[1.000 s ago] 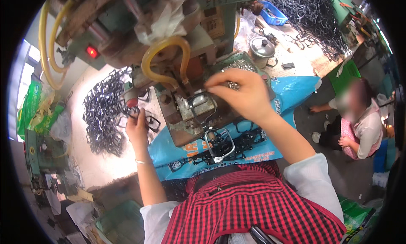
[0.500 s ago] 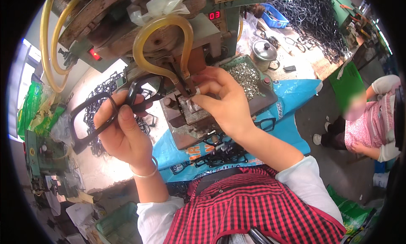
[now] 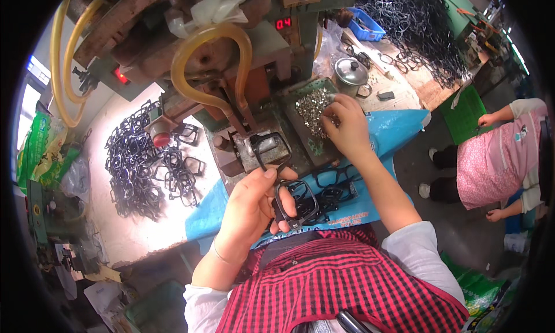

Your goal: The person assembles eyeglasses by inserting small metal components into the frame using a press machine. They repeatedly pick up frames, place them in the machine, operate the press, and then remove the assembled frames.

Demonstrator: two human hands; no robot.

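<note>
My left hand is closed around a black eyeglass frame, held just in front of the press. One dark rim reaches up from my fingers onto the metal block beneath the press head; whether it belongs to the same frame I cannot tell. My right hand is at the heap of small shiny metal pieces in the green tray. Its fingertips are drawn together, and anything between them is too small to make out. A yellow hose loops above the block.
Black frames lie piled on the table's left, beside a red button. More rest on blue plastic sheeting near my apron. A lidded metal pot and blue basket stand behind. A person in a pink apron is at right.
My left hand has moved right and down, bringing the eyeglass frame before the metal block. My right hand has left the block for the heap of metal pieces.
</note>
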